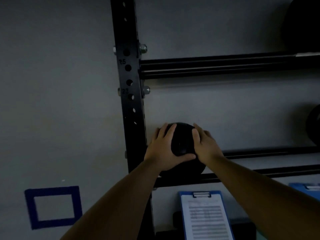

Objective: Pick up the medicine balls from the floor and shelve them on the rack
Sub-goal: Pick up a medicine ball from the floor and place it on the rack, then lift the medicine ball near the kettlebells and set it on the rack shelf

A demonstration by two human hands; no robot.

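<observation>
On the grey wall at my far left there is a rectangle of blue tape (52, 207), low down. Next comes the black upright of the rack (129, 84), punched with holes, with bolts on its sides and faint numbers I can barely read in the dim light.

Just right of that upright, my left hand (164, 149) wraps the left side of the black medicine ball (183, 141). Its fingers are spread up over the top and the thumb is curled across the front. The ball sits at the left end of the lower rails (259, 172), close beside the upright. Its underside meets the front rail, though I cannot tell whether its weight rests there or in my hands. My right hand (206, 146) clasps the other side, with the fingers curved over the top edge and the palm pressed against the ball. So both hands have hold of it, one on each side.

Above, the upper rails (225, 66) run off to the right. Below the ball a blue clipboard (204, 215) with a printed sheet hangs against the wall, and part of a second clipboard (308, 187) shows further right. At the right edge a dark round shape (313, 125) sits on the lower rails, and a larger dark ball (303, 25) sits on the upper ones. Both are cut off by the frame.
</observation>
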